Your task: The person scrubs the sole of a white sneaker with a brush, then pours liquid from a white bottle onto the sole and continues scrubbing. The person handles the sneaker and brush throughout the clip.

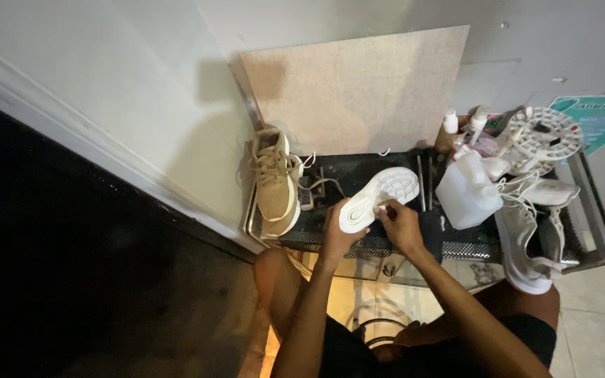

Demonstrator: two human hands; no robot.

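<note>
Sneaker (379, 197) sole-up between left hand (337, 234), right hand (400, 224).

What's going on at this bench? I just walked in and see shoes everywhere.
A seated person holds a white shoe sole-up over a dark mesh tray. The left hand grips its heel end, and the right hand presses something small and pale against the sole. A tan sneaker stands on the left. A white plastic jug, bottles and a grey sneaker sit on the right.
</note>
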